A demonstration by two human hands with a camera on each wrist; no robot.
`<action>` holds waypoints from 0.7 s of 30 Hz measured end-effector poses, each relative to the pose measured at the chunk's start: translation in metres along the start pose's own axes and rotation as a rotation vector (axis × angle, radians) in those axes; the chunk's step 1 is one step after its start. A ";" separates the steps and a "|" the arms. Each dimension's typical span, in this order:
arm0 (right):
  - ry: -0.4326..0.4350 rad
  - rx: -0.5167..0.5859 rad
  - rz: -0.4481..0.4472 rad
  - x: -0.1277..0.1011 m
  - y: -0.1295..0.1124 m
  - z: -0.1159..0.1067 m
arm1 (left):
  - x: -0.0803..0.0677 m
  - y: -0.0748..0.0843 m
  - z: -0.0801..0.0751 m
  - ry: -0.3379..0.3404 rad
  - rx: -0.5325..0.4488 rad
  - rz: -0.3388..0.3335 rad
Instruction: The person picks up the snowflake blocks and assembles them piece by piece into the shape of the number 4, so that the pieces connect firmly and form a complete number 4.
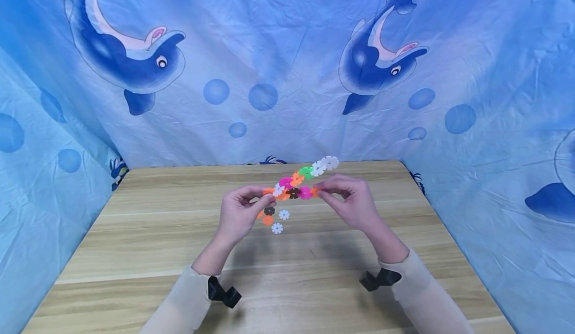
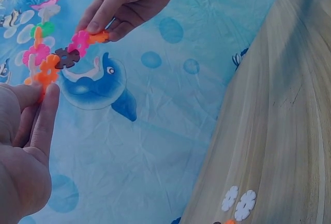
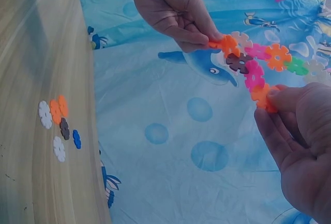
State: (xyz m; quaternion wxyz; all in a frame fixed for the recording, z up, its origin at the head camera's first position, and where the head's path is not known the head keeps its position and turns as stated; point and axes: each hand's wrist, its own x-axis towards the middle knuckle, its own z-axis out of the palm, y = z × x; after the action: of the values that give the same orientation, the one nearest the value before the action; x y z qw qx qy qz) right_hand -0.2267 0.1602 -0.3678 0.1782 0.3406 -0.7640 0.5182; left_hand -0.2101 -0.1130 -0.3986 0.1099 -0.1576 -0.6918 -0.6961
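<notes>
Chain of snowflake discs (image 1: 300,184) is up above the counter (image 1: 135,234), left hand (image 1: 240,214) at its left end, right hand (image 1: 352,201) at its right. Loose discs (image 1: 275,219) lie on the counter beneath, dolphin curtain (image 1: 269,74) behind.

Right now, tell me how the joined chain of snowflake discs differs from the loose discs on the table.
The chain is linked and lifted, pinched by the left hand and right hand; the loose discs lie flat, untouched, on the table. The chain has pink and green; the loose ones don't. Both include orange, white and dark discs.
</notes>
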 end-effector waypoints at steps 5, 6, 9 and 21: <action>0.000 -0.005 -0.016 -0.001 0.000 0.000 | -0.001 0.000 0.000 -0.001 -0.005 -0.010; 0.004 -0.014 -0.022 -0.001 0.000 0.000 | -0.002 0.000 0.000 -0.002 -0.001 -0.012; 0.016 -0.025 -0.036 -0.001 -0.003 0.001 | -0.002 0.001 0.000 -0.009 0.011 -0.011; 0.026 -0.024 -0.012 0.003 -0.008 0.000 | 0.000 0.003 0.001 -0.001 -0.007 0.027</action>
State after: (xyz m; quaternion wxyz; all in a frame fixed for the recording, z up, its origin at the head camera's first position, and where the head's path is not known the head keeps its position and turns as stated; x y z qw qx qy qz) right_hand -0.2227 0.1570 -0.3606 0.1952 0.3362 -0.7657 0.5124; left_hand -0.2088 -0.1119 -0.3960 0.1182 -0.1676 -0.6874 -0.6968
